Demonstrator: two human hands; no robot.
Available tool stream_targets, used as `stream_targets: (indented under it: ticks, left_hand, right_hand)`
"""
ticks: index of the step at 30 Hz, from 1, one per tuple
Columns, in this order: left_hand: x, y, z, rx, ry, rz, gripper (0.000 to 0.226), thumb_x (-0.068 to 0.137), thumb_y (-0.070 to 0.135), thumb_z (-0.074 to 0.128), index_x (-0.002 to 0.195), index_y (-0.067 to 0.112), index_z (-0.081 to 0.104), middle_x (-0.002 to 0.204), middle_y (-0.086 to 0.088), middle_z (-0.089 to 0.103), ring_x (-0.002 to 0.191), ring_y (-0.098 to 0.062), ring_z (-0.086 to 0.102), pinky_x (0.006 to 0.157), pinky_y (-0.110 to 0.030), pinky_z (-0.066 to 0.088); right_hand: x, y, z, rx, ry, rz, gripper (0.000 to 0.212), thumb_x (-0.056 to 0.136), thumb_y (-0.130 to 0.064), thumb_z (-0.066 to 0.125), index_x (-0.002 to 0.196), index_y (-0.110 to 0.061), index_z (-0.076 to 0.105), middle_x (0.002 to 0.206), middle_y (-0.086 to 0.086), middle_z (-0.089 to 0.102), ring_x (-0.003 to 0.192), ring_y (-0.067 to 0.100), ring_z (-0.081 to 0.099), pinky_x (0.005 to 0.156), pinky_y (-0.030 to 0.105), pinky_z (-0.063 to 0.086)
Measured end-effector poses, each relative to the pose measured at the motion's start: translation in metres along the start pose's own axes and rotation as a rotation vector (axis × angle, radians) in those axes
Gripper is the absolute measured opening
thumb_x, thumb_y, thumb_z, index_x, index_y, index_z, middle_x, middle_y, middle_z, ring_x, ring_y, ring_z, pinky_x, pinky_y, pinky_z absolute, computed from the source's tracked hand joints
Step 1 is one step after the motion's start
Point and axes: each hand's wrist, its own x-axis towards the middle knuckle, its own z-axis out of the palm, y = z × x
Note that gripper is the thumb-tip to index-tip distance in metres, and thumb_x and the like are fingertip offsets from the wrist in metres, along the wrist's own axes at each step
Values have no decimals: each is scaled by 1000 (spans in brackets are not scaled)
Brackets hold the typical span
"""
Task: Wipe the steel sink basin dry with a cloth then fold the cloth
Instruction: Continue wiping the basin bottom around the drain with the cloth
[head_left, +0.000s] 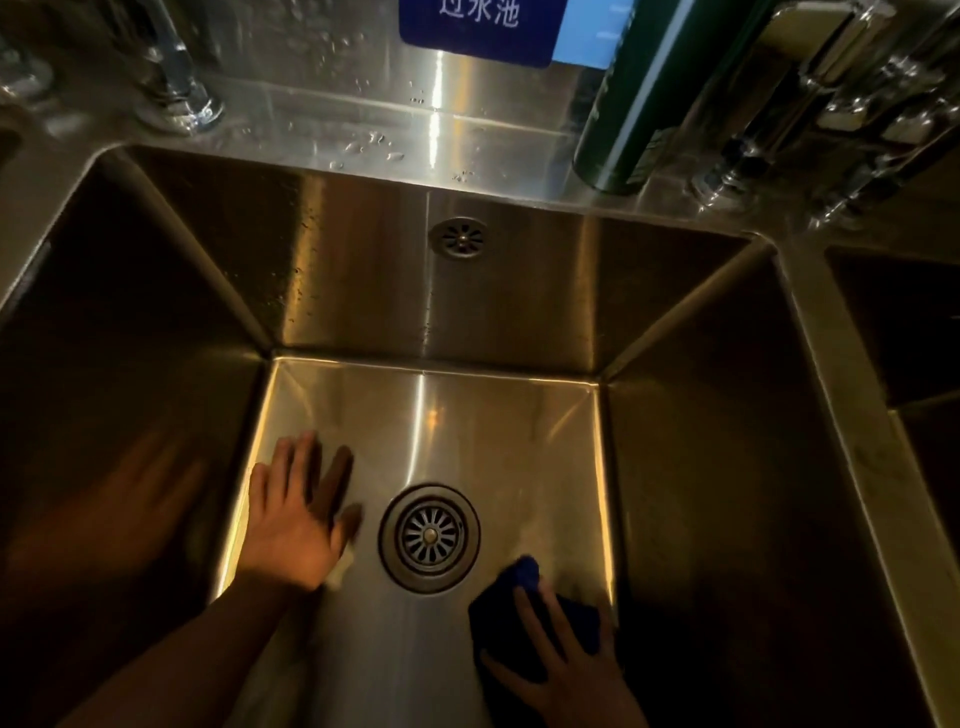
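I look down into a deep steel sink basin (467, 415) with a round drain strainer (429, 538) in its floor. My left hand (293, 519) lies flat on the basin floor left of the drain, fingers spread, holding nothing. My right hand (566, 660) presses a dark blue cloth (511, 605) onto the floor just right of and nearer than the drain. Part of the cloth is hidden under the hand. An overflow grille (459, 237) sits high on the back wall.
A tap base (179, 98) stands on the wet back ledge at left. A dark green bottle (634, 104) and chrome fittings (831, 130) stand at right. A blue sign (475, 31) hangs on the backsplash. A second basin (904, 332) lies to the right.
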Motion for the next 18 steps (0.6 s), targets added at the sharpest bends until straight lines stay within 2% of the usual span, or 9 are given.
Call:
stream_targets:
  ticks: [2,3,4,5,7,8,11,12,18]
  left_hand:
    - [4,-4,9,27,-46,-43,77,88,68,8,145,25,36,153,-21,27,142,-42,19,111,-60,17]
    - [5,-6,13,36,-61,-58,78,87,68,4,146,27,33,155,-18,23,144,-39,16,112,-59,15]
    - [6,-7,17,46,-68,-63,77,87,68,3,147,29,30,157,-17,20,145,-37,14,113,-59,13]
    - [7,-9,20,54,-74,-68,75,87,67,4,147,30,29,157,-16,20,145,-36,13,113,-59,13]
    - [8,-11,23,62,-85,-81,72,88,66,7,147,30,30,156,-15,22,144,-36,16,112,-58,14]
    - [8,-12,25,65,-76,-79,71,89,66,9,146,30,30,156,-15,24,144,-36,17,112,-58,14]
    - [8,-16,31,67,-37,-63,68,89,65,14,147,33,26,157,-14,23,145,-35,15,112,-57,13]
    - [8,-18,33,69,-20,-59,67,89,65,16,148,34,24,157,-13,21,146,-34,14,112,-57,13]
    - [7,-20,38,87,36,-43,66,89,63,19,149,36,19,157,-14,22,146,-33,13,113,-58,14]
  right_hand:
    - [6,7,10,-17,12,-113,39,103,-35,16,129,-48,42,157,12,20,137,31,32,78,67,46]
    - [9,8,15,5,-3,-122,37,99,-43,24,131,-47,42,160,11,11,143,31,16,82,68,44]
    - [14,9,18,38,-40,-115,45,89,-55,36,132,-45,44,160,9,13,146,31,7,84,68,44]
    - [22,10,20,85,-74,-89,62,74,-64,47,132,-43,46,159,7,21,147,31,7,83,66,45]
    - [52,18,14,208,-119,72,82,58,-65,62,134,-38,49,156,7,30,143,32,26,86,65,43]
    - [71,24,10,247,-82,164,82,63,-63,63,138,-36,46,157,8,27,141,33,30,93,66,38]
    - [135,49,7,278,13,342,70,89,-60,35,151,-36,11,162,8,-1,148,31,-4,110,64,8]
    - [154,58,6,271,29,358,69,92,-60,30,151,-35,6,161,8,-4,147,31,-9,111,63,5]
    - [210,100,-2,122,151,344,62,90,-59,36,144,-30,31,145,17,33,127,38,30,105,58,25]
